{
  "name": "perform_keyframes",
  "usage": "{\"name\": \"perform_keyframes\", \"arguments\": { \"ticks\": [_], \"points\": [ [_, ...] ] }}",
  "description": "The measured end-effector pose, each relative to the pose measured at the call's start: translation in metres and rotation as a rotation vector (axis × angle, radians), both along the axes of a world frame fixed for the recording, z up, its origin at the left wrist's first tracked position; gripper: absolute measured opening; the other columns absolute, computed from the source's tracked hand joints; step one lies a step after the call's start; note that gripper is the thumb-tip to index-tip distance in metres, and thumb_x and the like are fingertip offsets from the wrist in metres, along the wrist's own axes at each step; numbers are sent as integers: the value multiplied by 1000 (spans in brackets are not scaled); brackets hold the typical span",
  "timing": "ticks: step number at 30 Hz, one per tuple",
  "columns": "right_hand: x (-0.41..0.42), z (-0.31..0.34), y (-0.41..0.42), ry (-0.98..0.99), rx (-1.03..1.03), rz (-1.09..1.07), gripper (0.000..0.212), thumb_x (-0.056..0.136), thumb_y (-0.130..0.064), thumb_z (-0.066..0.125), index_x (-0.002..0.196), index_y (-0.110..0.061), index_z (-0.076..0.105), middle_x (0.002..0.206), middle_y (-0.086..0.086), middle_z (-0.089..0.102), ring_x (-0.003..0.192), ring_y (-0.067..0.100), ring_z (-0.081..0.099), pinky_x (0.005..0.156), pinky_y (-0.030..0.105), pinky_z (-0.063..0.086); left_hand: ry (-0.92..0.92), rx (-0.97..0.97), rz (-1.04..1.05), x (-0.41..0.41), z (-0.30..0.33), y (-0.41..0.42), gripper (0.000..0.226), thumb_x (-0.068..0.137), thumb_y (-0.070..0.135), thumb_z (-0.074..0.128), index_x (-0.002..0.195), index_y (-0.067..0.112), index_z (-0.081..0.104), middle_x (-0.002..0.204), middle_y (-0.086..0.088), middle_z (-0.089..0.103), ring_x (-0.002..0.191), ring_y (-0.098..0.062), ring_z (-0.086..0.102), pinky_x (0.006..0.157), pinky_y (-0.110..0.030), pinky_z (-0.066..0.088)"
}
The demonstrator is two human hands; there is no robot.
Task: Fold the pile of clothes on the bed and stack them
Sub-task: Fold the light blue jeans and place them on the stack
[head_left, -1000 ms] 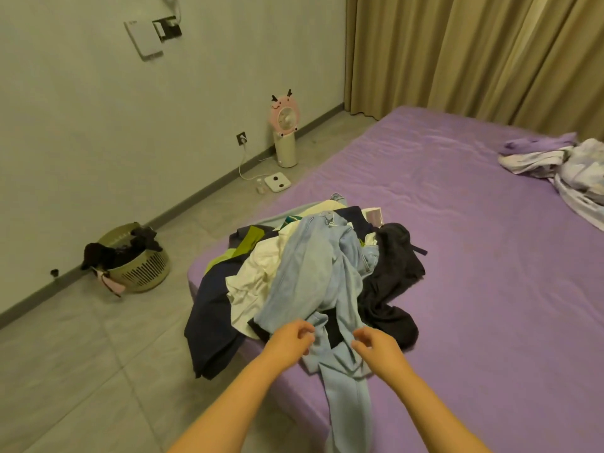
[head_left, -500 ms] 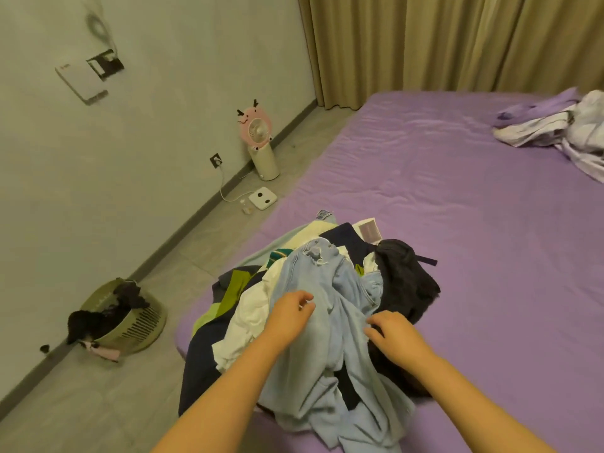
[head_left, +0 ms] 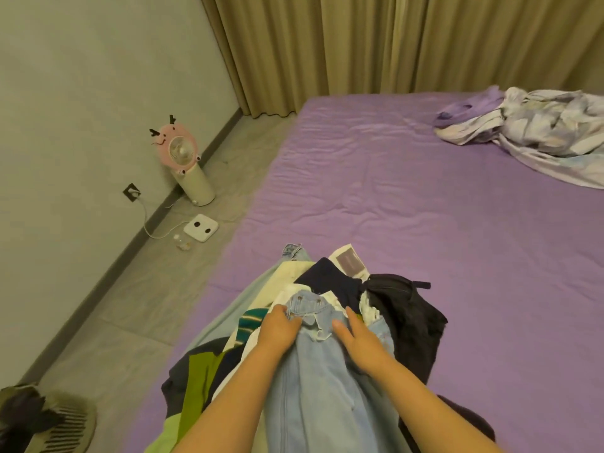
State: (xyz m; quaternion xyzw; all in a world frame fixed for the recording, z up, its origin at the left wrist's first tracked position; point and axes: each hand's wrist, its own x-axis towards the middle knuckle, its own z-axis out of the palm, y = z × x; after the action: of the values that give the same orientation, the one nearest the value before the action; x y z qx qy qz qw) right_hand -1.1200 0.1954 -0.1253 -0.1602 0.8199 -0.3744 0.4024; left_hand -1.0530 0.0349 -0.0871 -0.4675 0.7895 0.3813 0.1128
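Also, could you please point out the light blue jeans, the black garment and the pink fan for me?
light blue jeans point(head_left: 313, 380): head view, on the leg fabric between the two forearms.
black garment point(head_left: 408, 312): head view, on its middle, right of the jeans.
pink fan point(head_left: 178, 152): head view, on the round grille.

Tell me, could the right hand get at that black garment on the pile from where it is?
Probably yes. The right hand rests on the jeans, and the black garment lies right beside it, uncovered on top, with nothing between.
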Motion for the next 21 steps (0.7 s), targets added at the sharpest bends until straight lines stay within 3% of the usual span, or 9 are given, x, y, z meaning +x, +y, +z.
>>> {"name": "perform_keyframes", "arguments": {
  "ticks": [2, 4, 7, 9, 12, 15, 17, 21],
  "points": [
    [4, -3, -8, -180, -79, -147, 87, 90, -44, 59, 153, -17, 5, 155, 7, 26, 140, 27, 30, 112, 38, 29, 14, 129, 133, -5, -7, -7, 56, 93, 28, 59, 139, 4, 38, 138, -17, 48, 123, -33, 49, 99, -38, 41],
    [7, -4, -6, -247, -90, -201, 87, 86, -24, 68, 151, -13, 11, 135, 12, 49, 125, 27, 47, 100, 32, 41, 81, 370, 327, -8, -8, -11, 65, 89, 31, 65, 139, 0, 37, 134, -20, 51, 117, -36, 54, 100, -43, 45],
    [13, 9, 9, -319, -198, -300, 65, 85, -7, 67, 143, -14, 38, 115, 16, 64, 110, 29, 60, 89, 29, 50, 158, 599, 414, -11, 5, -10, 64, 80, 39, 74, 126, 1, 52, 116, -20, 64, 101, -35, 63, 92, -44, 52],
    [17, 25, 21, -333, -344, -308, 50, 85, -2, 65, 129, -23, 54, 102, 0, 73, 96, 18, 68, 77, 25, 55, 206, 613, 312, -14, 19, -7, 57, 78, 40, 76, 118, 2, 60, 108, -16, 68, 95, -30, 66, 85, -38, 54],
    [24, 57, 34, -260, -479, -315, 50, 84, 0, 66, 120, -32, 56, 99, -8, 73, 88, 8, 69, 70, 18, 53, 358, 537, 157, -17, 49, 0, 34, 82, 30, 73, 108, 9, 67, 107, -13, 70, 95, -25, 67, 84, -36, 55],
    [30, 89, 43, -51, -479, -216, 57, 85, -2, 65, 130, -32, 47, 115, -1, 63, 104, 9, 62, 85, 22, 52, 529, 441, 69, -13, 90, 5, 5, 90, 20, 64, 93, 18, 68, 103, -11, 71, 91, -23, 67, 83, -39, 55],
    [33, 110, 52, 95, -471, -103, 58, 88, -5, 62, 131, -40, 41, 123, -3, 54, 111, 10, 54, 91, 15, 45, 635, 490, 72, -8, 118, 9, 10, 93, 10, 57, 95, 11, 66, 97, -12, 72, 84, -22, 68, 74, -35, 55],
    [29, 153, 83, 239, -597, -47, 46, 90, -10, 61, 114, -49, 51, 109, -3, 55, 96, 6, 54, 85, 12, 45, 826, 603, 35, 7, 172, 31, 21, 91, -4, 45, 97, 0, 65, 89, -14, 72, 80, -26, 67, 73, -34, 55]
  ]
}}
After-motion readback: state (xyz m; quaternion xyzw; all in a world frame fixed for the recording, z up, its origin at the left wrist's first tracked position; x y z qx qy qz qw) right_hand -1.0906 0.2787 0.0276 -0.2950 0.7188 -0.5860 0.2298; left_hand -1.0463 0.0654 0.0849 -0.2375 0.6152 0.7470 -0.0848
